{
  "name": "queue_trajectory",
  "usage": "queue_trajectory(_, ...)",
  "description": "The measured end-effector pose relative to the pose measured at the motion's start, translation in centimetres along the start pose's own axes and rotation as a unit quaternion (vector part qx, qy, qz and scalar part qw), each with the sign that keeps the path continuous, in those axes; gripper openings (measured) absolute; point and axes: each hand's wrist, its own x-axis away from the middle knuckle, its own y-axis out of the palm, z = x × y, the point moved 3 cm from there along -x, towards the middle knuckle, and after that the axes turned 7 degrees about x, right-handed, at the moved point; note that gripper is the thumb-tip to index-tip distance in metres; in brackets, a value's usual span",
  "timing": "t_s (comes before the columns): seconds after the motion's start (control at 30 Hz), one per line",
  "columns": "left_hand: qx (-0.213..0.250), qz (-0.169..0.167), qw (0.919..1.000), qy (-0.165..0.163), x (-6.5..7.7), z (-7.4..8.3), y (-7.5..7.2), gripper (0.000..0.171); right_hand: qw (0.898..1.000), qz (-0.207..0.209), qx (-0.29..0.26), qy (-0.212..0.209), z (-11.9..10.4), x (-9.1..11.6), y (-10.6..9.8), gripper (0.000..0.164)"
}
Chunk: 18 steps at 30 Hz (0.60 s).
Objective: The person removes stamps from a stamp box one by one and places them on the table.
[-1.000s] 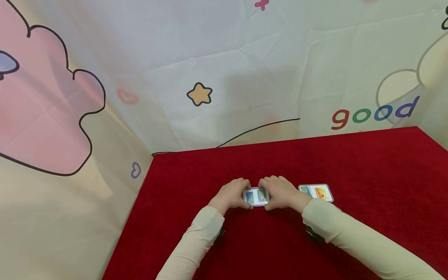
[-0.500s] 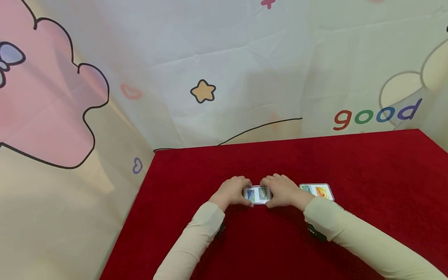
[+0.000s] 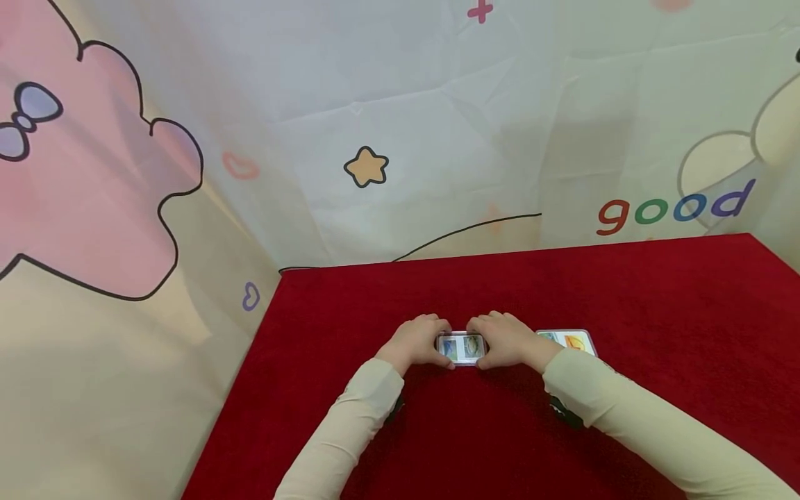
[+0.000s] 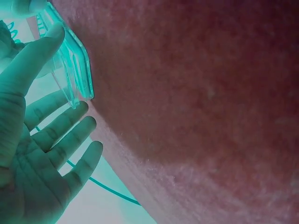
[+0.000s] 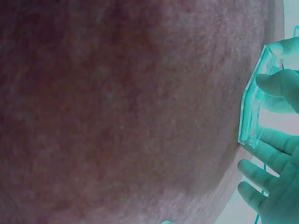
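Observation:
A small clear plastic case (image 3: 462, 349) with two pictures showing through its top lies between my hands, near the middle of the red cloth. My left hand (image 3: 416, 341) grips its left end, thumb at the near edge and fingers at the far edge. At the right end my right hand (image 3: 503, 340) holds it the same way. The left wrist view shows the case's transparent layers (image 4: 83, 70) with the thumb over them and the other fingers spread beyond. In the right wrist view, the thumb presses on the near side of the case (image 5: 248, 112).
A second clear case (image 3: 578, 340) with coloured pictures lies to the right, partly hidden behind the right hand and sleeve. Red cloth (image 3: 350, 298) covers the table. Behind its far edge hangs a pale curtain (image 3: 437, 180) printed with cartoon shapes and the word "good".
The head view has shifted slightly. Both hands keep hold of the plastic case at nearly the same place, and the second case has stayed put.

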Motion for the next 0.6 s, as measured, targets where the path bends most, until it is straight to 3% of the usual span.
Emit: queue_trajectory(0.6,-0.044,0.006,0.9990,0.004,-0.1,2.0,-1.0,0.056,1.000,0.016,0.015,-0.001,0.6,1.0,-1.3,0.052)
